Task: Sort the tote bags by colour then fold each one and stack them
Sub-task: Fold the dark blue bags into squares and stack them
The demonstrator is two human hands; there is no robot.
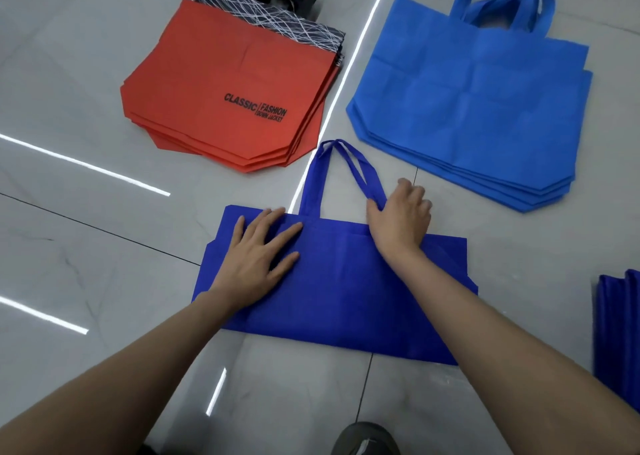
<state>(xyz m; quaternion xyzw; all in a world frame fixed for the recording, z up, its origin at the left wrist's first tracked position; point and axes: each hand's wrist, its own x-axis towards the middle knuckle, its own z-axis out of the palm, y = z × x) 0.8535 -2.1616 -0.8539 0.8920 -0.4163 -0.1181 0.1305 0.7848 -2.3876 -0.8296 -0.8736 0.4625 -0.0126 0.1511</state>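
A dark blue tote bag (346,288) lies flat on the tiled floor in front of me, handles pointing away. My left hand (259,257) presses flat on its upper left part with straight fingers. My right hand (401,215) sits at the bag's top edge and grips the base of the right handle strap (360,174) with curled fingers. A stack of several red bags (221,84) with black patterned tops lies at the far left. A stack of several light blue bags (471,94) lies at the far right.
More dark blue fabric (620,333) lies at the right edge, partly cut off. A dark shoe (367,440) shows at the bottom edge. The glossy grey floor tiles (86,247) reflect strip lights.
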